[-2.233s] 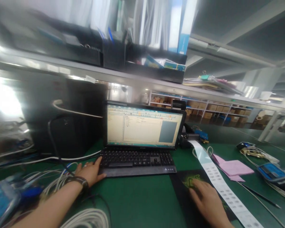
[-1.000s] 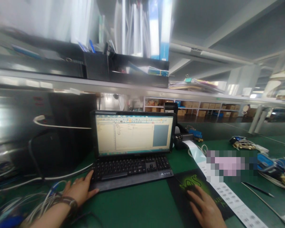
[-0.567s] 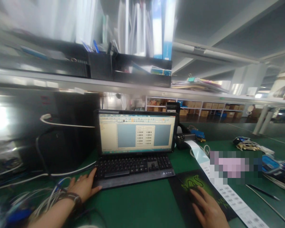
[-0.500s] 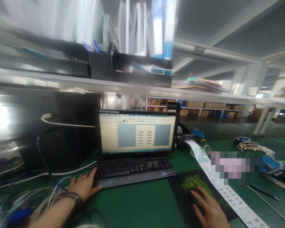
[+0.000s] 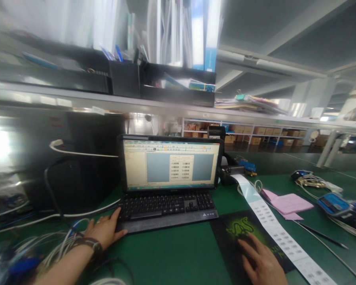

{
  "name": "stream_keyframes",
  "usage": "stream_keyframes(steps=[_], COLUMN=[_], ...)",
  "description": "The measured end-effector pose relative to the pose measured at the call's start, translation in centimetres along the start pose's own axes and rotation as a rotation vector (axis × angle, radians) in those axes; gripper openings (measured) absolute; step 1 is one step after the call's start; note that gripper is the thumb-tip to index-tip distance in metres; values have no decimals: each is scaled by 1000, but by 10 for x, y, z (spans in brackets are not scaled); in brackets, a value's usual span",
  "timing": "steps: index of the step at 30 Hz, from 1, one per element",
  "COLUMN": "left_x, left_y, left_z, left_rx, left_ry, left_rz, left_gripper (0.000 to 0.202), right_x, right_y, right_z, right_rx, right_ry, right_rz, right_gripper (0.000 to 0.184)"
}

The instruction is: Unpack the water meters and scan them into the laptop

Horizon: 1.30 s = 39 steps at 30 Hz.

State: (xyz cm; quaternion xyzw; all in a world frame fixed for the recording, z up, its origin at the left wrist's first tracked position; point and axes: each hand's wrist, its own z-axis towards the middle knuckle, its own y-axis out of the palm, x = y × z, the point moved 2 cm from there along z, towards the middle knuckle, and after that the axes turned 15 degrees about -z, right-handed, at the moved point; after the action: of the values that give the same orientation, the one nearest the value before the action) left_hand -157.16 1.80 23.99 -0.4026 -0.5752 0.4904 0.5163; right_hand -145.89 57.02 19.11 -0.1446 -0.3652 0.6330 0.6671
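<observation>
My left hand [image 5: 103, 231] rests at the left end of a black keyboard [image 5: 169, 209], fingers apart and thumb along its front edge; it grips nothing. A dark computer mouse [image 5: 248, 244] is mostly hidden under my right hand [image 5: 264, 263], whose fingers curve over it. The mouse lies on a black mouse pad [image 5: 225, 241] with a green snake design. Behind the keyboard stands a monitor [image 5: 170, 164] showing a label layout with rows of barcodes. A long strip of printed labels [image 5: 280, 235] runs from a black device [image 5: 230, 174] past the pad's right side.
Tangled cables [image 5: 57, 253] lie beside my left forearm. Pink papers [image 5: 292, 205], a black pen [image 5: 323, 233] and a blue device [image 5: 334, 204] are on the green table to the right. A shelf [image 5: 166, 107] with folders and black trays spans above the monitor.
The view has shifted very slightly. Both hands stay in nearly the same places, and the same barcode layout shows on the monitor. The pink papers, blurred out before, now show plainly.
</observation>
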Motion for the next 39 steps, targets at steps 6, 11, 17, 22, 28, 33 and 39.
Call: stream_keyframes(steps=[6, 11, 17, 22, 28, 33, 39], left_x=[-1, -4, -3, 0, 1, 2, 3], left_y=[2, 4, 4, 1, 0, 1, -1], left_z=[1, 4, 2, -2, -4, -4, -3], left_rx=[10, -10, 23, 23, 23, 9, 8], left_ry=[-1, 13, 11, -10, -11, -17, -11], left_rz=[-12, -11, -22, -16, -12, -6, -11], left_gripper=[83, 86, 87, 86, 85, 85, 85], right_x=[0, 0, 1, 1, 1, 1, 1], right_y=[0, 4, 4, 4, 4, 2, -1], right_z=[0, -1, -2, 3, 5, 3, 3], right_rx=[-10, -1, 52, 124, 145, 121, 120], right_ry=[8, 0, -27, -72, -79, -72, -51], right_rz=[1, -8, -25, -16, -17, -22, -28], right_gripper=[38, 37, 36, 36, 34, 35, 34])
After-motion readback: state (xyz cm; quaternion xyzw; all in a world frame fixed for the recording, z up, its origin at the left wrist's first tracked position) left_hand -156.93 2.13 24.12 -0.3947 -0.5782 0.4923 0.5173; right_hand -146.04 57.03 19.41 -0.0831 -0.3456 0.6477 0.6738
